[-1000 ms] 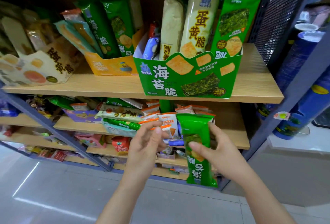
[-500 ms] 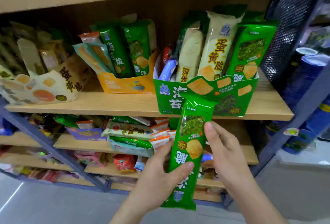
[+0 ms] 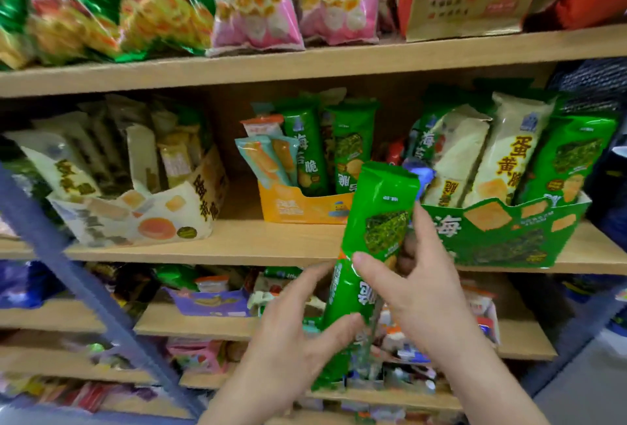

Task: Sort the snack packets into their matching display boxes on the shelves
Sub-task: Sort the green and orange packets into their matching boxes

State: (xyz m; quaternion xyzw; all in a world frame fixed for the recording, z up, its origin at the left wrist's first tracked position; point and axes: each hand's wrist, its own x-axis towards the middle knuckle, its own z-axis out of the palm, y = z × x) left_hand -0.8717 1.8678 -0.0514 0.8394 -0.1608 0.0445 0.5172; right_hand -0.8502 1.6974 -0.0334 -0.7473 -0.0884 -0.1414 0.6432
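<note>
I hold a long green seaweed cracker packet (image 3: 376, 217) upright in front of the middle shelf. My left hand (image 3: 291, 340) grips its lower part and my right hand (image 3: 420, 282) pinches its middle. Its top reaches the left end of the green seaweed display box (image 3: 509, 238), which holds cream egg-yolk packets (image 3: 502, 160) and a green packet (image 3: 570, 160). To the left stand an orange display box (image 3: 298, 207) with green packets (image 3: 349, 146) in it and a cream egg-yolk box (image 3: 142, 214).
Large snack bags (image 3: 254, 0) fill the top shelf. The lower shelves hold a purple box (image 3: 210, 302) and mixed loose packets. A blue slanted frame bar (image 3: 84, 282) crosses the left side. A dark mesh panel (image 3: 590, 75) closes the right end.
The view has tilted upward, bringing the top shelf in. The green packet has risen from the lower shelf level to the middle shelf, and both hands now hold it.
</note>
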